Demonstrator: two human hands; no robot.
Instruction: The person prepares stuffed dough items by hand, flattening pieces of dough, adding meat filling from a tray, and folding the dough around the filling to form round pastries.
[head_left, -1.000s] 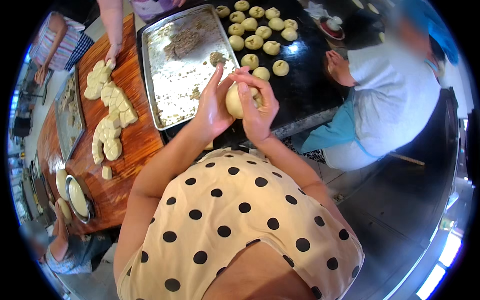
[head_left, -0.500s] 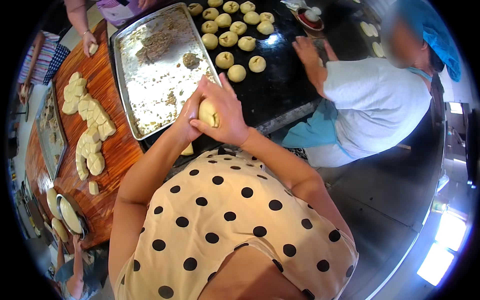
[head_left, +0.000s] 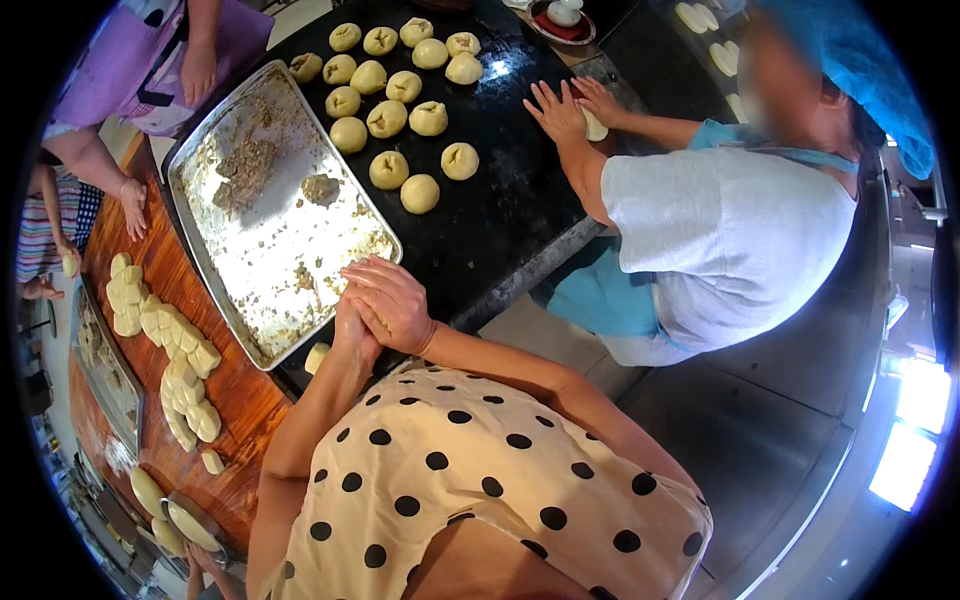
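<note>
My left hand and my right hand are cupped together just past the near right corner of a metal tray. My right palm lies over the left one, its fingers pressed together. The ball of dough between them is hidden by my fingers and palms. A brown lump of filling and a larger heap of filling lie in the tray among scattered crumbs. Beside my left wrist sits a small piece of dough. Several round dough balls, many with puckered tops, stand on the black worktop.
At left, cut dough pieces lie on the wooden table beside another tray. A co-worker in a blue cap presses dough on the worktop at right. Another person's hand is over the table.
My hands have come down and closed over the dough ball, hiding it. My view has shifted. The co-worker at the right has both hands on a dough piece; the hand at far left holds none.
</note>
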